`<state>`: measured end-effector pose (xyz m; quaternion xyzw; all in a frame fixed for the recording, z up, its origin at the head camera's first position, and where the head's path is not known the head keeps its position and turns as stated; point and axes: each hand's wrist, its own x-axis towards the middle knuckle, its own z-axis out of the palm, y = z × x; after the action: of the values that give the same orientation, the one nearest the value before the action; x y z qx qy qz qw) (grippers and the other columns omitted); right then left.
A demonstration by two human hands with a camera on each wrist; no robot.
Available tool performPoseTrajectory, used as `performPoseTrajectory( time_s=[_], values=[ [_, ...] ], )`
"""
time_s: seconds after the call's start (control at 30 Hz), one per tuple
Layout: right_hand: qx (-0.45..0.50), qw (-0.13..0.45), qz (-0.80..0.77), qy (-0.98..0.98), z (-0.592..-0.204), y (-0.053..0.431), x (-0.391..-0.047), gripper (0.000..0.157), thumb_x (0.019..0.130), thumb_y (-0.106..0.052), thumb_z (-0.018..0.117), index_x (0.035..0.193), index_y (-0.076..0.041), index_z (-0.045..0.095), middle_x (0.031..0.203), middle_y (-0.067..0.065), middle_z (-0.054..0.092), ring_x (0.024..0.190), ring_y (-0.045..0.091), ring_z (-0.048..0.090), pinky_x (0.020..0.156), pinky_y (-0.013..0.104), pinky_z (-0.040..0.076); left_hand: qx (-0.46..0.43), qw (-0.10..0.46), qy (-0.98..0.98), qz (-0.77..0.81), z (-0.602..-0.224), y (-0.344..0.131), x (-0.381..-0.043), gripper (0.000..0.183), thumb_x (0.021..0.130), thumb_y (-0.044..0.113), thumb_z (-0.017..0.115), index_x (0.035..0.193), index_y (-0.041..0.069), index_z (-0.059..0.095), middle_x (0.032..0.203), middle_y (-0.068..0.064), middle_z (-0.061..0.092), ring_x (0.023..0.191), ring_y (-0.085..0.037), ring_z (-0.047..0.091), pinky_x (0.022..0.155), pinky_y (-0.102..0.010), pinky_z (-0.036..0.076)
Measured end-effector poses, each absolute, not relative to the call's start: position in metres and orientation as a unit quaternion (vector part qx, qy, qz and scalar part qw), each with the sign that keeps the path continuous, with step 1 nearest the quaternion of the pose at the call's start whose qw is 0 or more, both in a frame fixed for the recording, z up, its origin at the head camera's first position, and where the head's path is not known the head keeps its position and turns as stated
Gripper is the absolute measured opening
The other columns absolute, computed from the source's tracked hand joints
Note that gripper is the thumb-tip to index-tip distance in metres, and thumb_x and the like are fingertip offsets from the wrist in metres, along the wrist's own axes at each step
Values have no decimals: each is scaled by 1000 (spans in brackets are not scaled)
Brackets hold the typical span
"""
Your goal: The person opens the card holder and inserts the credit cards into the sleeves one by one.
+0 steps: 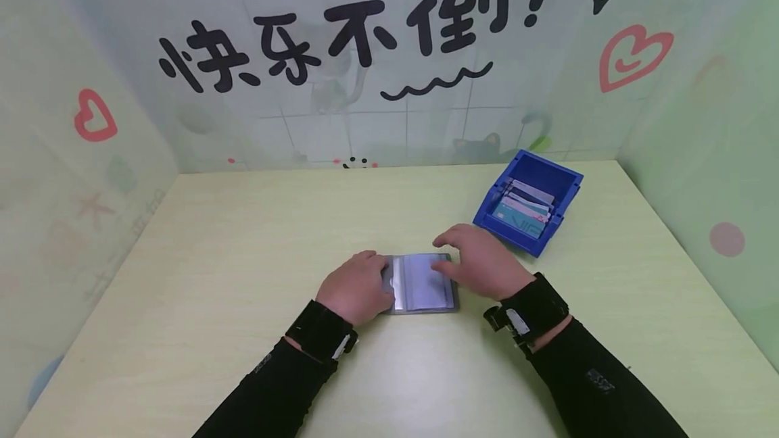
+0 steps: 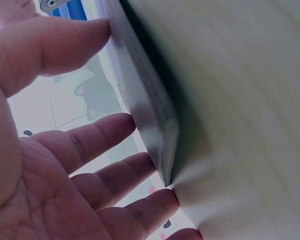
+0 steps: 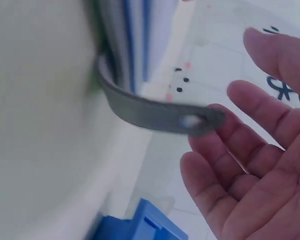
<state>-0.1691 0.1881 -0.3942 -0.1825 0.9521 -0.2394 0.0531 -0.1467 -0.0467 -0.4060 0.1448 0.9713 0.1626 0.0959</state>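
An opened grey card holder (image 1: 427,282) with clear sleeves lies flat on the table in the head view. My left hand (image 1: 356,289) rests on its left cover. In the left wrist view, the thumb and fingertips touch the same face of the cover (image 2: 140,95). Over the right edge of the holder hovers my right hand (image 1: 487,262), thumb and fingers spread apart with nothing between them. The right wrist view shows a strap (image 3: 145,114) with a snap sticking out from the holder, its end overlapping the right fingertips.
At the back right of the table (image 1: 274,222) stands a blue plastic box (image 1: 541,169), set at an angle. Several cards (image 1: 522,213) lean inside it. A printed curtain (image 1: 365,134) rises behind the table and along both sides.
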Motion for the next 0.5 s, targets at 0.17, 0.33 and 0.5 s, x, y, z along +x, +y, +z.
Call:
performPoseTrajectory(
  time_s=[0.17, 0.33, 0.5],
  values=[
    [-159, 31, -265, 951, -382, 201, -174, 38, 100, -28, 73, 132, -6, 71, 136, 13, 70, 127, 36, 65, 106, 52, 54, 149, 89, 971, 166, -408, -46, -147, 47, 90, 23, 77, 133, 4, 69, 133, -13, 68, 109, -26, 67, 98, -45, 59],
    [-141, 14, -256, 956, -372, 219, -184, 39, 103, -26, 69, 133, -2, 69, 137, 18, 68, 131, 38, 62, 108, 54, 52, 151, 84, 971, 167, -408, -46, -146, 47, 90, 23, 78, 132, 4, 69, 130, -13, 69, 108, -26, 67, 98, -45, 59],
    [-108, -4, -221, 969, -367, 243, -198, 38, 102, -22, 69, 132, 1, 69, 135, 22, 69, 130, 41, 62, 107, 57, 51, 154, 82, 972, 159, -407, -46, -146, 48, 90, 23, 78, 132, 3, 69, 132, -14, 69, 111, -28, 67, 100, -46, 58]
  ],
)
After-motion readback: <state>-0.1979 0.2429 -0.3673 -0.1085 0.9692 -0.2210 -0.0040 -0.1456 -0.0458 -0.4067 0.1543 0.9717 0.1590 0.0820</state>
